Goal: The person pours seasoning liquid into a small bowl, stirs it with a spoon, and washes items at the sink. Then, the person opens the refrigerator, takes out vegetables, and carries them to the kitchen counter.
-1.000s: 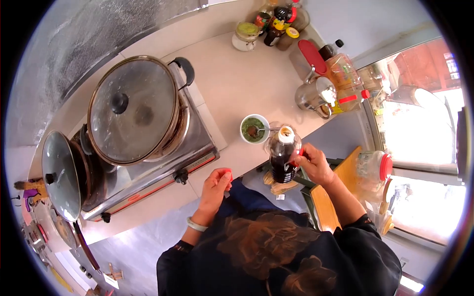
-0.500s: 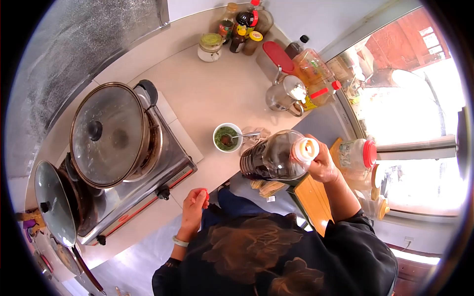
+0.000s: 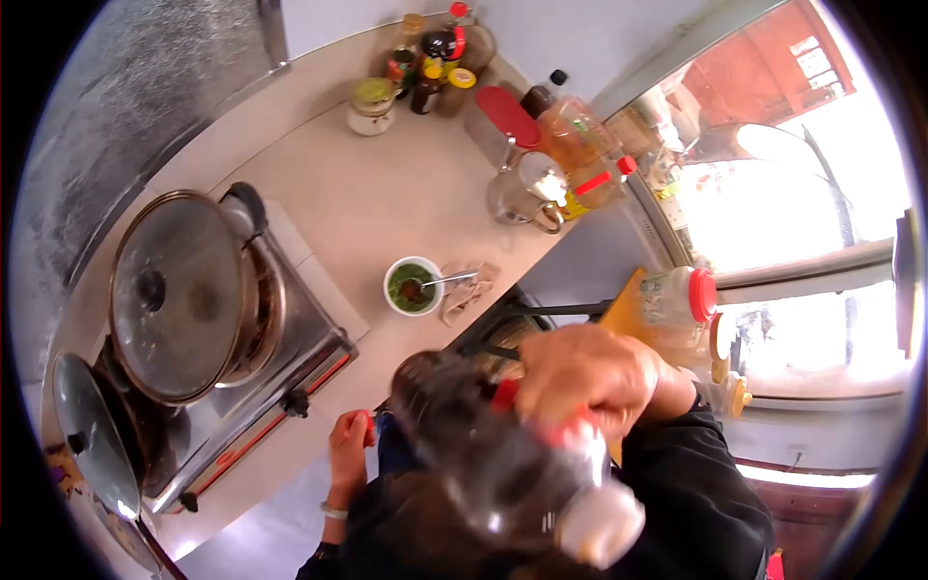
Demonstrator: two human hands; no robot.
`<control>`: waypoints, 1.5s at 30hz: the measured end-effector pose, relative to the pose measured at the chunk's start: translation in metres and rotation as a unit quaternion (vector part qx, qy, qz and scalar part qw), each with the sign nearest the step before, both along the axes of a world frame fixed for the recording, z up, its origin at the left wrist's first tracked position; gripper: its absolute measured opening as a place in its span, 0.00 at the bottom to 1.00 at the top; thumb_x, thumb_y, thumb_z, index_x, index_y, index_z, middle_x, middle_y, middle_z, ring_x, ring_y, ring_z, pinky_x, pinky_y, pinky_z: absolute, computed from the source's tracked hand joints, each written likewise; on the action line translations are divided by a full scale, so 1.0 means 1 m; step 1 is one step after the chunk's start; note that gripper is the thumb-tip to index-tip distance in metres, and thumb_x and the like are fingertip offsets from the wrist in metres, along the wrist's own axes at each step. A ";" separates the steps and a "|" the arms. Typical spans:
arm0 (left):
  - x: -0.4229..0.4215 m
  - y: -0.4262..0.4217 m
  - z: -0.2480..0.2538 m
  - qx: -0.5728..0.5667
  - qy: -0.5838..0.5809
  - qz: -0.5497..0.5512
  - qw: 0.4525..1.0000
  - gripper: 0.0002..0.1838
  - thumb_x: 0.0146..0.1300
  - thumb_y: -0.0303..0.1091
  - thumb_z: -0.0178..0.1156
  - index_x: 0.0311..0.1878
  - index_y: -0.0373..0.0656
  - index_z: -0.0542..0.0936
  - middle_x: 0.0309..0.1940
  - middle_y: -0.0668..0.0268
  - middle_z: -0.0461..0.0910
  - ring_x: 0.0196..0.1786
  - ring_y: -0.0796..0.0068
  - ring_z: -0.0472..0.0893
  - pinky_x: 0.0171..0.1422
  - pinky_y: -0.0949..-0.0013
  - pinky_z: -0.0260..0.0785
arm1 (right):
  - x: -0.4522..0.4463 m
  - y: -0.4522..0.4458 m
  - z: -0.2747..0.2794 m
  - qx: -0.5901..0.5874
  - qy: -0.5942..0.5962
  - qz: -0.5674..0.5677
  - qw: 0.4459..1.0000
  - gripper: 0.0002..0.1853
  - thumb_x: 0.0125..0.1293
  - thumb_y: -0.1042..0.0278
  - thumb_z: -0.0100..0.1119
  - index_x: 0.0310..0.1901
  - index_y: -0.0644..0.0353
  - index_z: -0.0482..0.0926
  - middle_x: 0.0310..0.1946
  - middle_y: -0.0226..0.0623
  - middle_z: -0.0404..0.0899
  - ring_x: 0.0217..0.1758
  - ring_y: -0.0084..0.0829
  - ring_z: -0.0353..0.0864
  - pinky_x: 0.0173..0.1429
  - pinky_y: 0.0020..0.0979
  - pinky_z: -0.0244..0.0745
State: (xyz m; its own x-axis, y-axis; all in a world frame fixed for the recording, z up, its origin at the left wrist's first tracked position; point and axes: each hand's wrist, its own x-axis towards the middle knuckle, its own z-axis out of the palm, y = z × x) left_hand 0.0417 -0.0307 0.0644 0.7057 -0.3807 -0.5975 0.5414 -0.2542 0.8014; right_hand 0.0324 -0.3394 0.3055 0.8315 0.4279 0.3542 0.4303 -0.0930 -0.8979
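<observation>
My right hand (image 3: pixel 590 382) is closed round the red handle of a large clear plastic bottle (image 3: pixel 493 469) holding dark liquid. The bottle is tilted close to my body, its pale mouth toward the lower right, and it is blurred by motion. My left hand (image 3: pixel 348 452), beside the counter's front edge, pinches a small red bottle cap (image 3: pixel 368 427). On the counter, a white bowl (image 3: pixel 390 281) holds chopped greens with a dark patch in the middle. A metal spoon (image 3: pixel 454 278) rests in it, its handle over a crumpled cloth (image 3: pixel 472 298).
At left, a gas stove (image 3: pixel 253 411) carries a large lidded pot (image 3: pixel 184 290) and a lidded pan (image 3: pixel 94 435). A steel kettle (image 3: pixel 522 198), oil jugs (image 3: pixel 580 135) and a red-lidded box (image 3: pixel 507 116) stand at the back right. Several jars (image 3: pixel 372 104) and bottles line the back corner.
My right hand has drawn the bottle down toward my body, and its grip now shows on the red handle. My left hand still pinches the red cap. The view has shifted slightly.
</observation>
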 end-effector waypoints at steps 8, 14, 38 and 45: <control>0.007 0.001 0.010 -0.020 0.063 0.028 0.997 0.12 0.69 0.37 0.51 0.39 0.37 0.75 0.27 0.71 0.73 0.29 0.83 0.70 0.36 0.78 0.65 | 0.010 0.024 0.011 0.026 -0.075 0.084 0.993 0.07 0.67 0.70 0.52 0.37 0.66 0.74 0.33 0.39 0.75 0.30 0.40 0.74 0.32 0.35 0.65; 0.000 0.013 -0.017 -0.023 0.091 0.039 0.995 0.14 0.70 0.40 0.50 0.42 0.38 0.75 0.30 0.69 0.76 0.31 0.84 0.71 0.34 0.77 0.65 | 0.005 0.025 0.010 -0.013 -0.091 0.067 0.994 0.08 0.65 0.72 0.54 0.38 0.68 0.76 0.33 0.42 0.75 0.26 0.38 0.72 0.29 0.34 0.64; 0.076 -0.083 0.201 -0.116 -0.441 -0.253 0.853 0.20 0.52 0.30 0.69 0.47 0.36 0.77 0.33 0.60 0.78 0.32 0.66 0.76 0.36 0.69 0.70 | -0.030 0.000 -0.057 -0.179 0.138 -0.207 0.952 0.09 0.52 0.78 0.58 0.37 0.62 0.74 0.23 0.43 0.74 0.26 0.44 0.76 0.31 0.37 0.71; 0.079 -0.099 0.211 -0.007 -0.525 -0.297 0.798 0.22 0.49 0.38 0.71 0.45 0.37 0.78 0.32 0.60 0.78 0.33 0.62 0.77 0.36 0.65 0.69 | -0.033 -0.004 -0.057 -0.178 0.121 -0.232 0.948 0.09 0.52 0.74 0.60 0.35 0.62 0.73 0.21 0.42 0.74 0.24 0.44 0.76 0.29 0.37 0.71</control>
